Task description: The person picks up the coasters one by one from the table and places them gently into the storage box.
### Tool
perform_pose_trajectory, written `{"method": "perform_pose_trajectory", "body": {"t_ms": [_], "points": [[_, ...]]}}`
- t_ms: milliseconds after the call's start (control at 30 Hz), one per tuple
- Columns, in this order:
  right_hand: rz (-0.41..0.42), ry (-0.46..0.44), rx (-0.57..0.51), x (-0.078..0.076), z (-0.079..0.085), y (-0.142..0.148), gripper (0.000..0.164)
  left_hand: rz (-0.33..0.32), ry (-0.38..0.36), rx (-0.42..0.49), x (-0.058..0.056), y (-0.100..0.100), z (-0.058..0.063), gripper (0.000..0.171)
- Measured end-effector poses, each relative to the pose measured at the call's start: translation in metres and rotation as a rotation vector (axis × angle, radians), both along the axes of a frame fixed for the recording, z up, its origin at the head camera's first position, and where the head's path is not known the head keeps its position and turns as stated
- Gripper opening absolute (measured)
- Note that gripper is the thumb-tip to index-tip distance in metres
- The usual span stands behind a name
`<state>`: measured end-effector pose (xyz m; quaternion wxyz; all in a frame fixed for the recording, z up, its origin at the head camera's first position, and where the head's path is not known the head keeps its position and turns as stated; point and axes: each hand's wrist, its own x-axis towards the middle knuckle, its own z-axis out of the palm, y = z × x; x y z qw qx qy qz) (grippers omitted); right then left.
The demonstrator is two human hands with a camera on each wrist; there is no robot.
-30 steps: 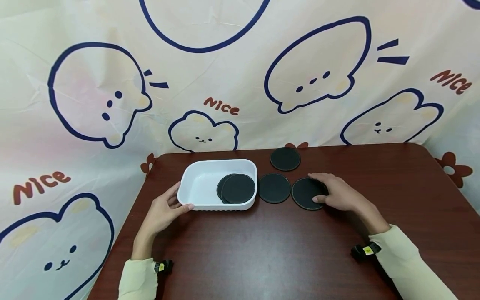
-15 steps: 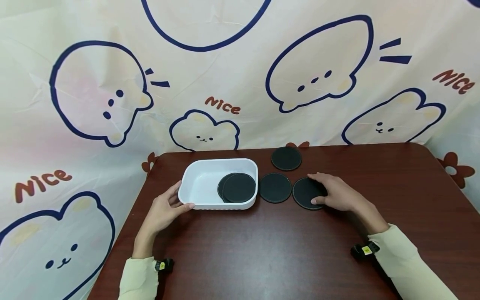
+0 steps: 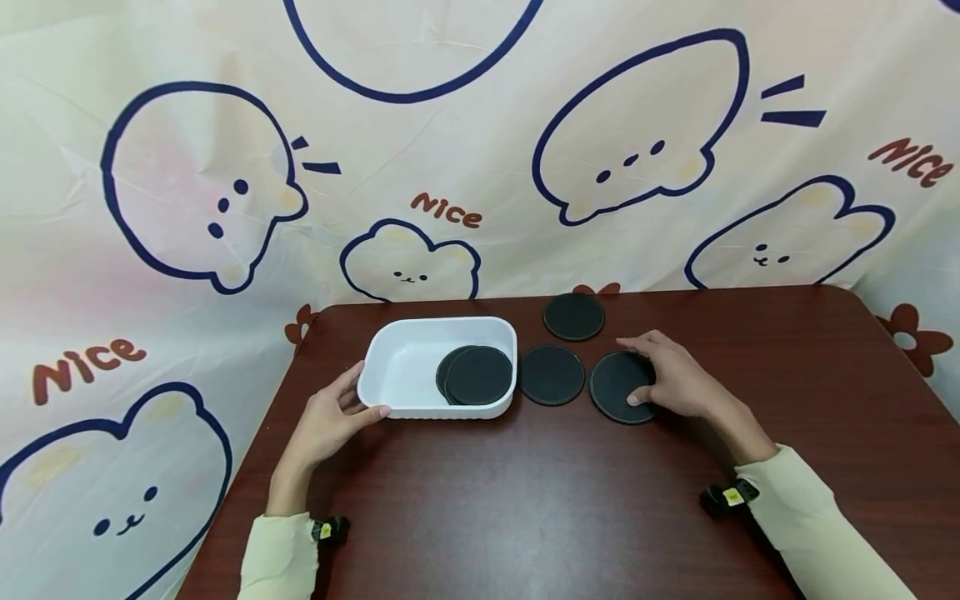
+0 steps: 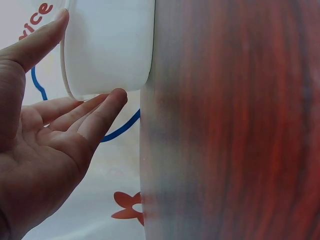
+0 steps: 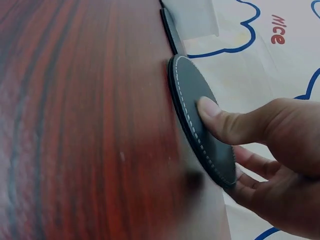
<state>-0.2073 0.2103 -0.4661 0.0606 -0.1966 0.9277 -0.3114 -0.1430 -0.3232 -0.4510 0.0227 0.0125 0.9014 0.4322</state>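
- Left hand — thumb and fingers spread — grips the corner of a white, rounded-rectangular tray; two round black discs overlap inside.
- Right hand pinches a round, black, pale-stitched disc between thumb and fingers, right of the tray.

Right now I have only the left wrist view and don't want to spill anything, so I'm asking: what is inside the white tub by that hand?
Observer: In the white tub, a black disc partly covers a second disc.
Operator: I can't see the other hand. What is it doing?
Observer: The right hand grips a third disc, its thumb on the upper face.
Operator: Any more discs outside the white tub?
Observer: Two on the tabletop: a fourth disc between the white tub and the third disc, and a fifth disc farther back.
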Motion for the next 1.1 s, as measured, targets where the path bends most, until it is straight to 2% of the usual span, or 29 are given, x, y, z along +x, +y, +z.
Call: {"method": "perform_pose_trajectory", "body": {"t_ms": [167,400,733,1000,1100], "points": [[-0.065,0.021,-0.025,0.0,0.002,0.002,0.081,-0.001,0.0,-0.002,0.001,0.0,0.001,0.097],[-0.131,-0.063,-0.022,0.0,0.007,0.008,0.074,-0.004,0.003,-0.004,0.001,0.0,0.0,0.097],[-0.132,-0.069,0.013,-0.003,0.012,0.019,0.056,-0.006,0.011,0.016,-0.001,-0.001,0.0,0.098],[-0.134,-0.071,-0.027,-0.001,0.014,0.025,0.046,-0.015,-0.001,0.012,0.0,-0.001,0.001,0.098],[-0.137,-0.112,-0.065,0.001,0.015,0.029,0.044,-0.015,-0.007,0.007,0.001,-0.001,0.002,0.098]]}}
